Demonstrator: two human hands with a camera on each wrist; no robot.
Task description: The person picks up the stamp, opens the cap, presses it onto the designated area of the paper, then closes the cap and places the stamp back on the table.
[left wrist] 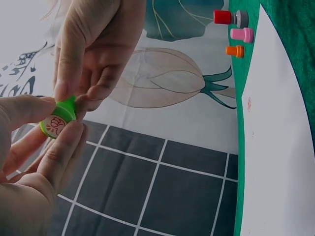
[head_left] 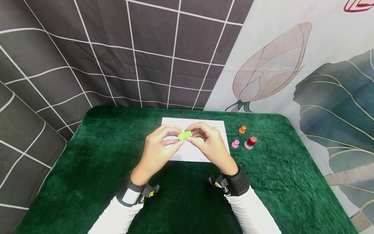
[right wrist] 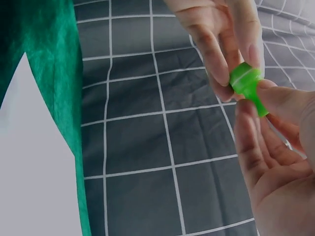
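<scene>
A small lime-green toy stamp (head_left: 184,135) is held up over the white paper between both hands. My left hand (head_left: 157,144) pinches its wide round end between thumb and fingers. The narrower handle (right wrist: 257,99) is pinched by my right hand (head_left: 212,143). In the left wrist view the round face (left wrist: 53,126) shows a reddish fist-like picture. Below the hands lies the sheet of white paper (head_left: 190,154), bearing a small reddish mark (left wrist: 249,104) and fainter specks.
Right of the paper stand an orange stamp (head_left: 242,129), a pink stamp (head_left: 235,144) and a larger red-and-grey stamp (head_left: 250,143). Dark green plush cloth (head_left: 96,156) covers the table. Behind hang a grey checked curtain (head_left: 152,35) and a floral one (head_left: 274,61).
</scene>
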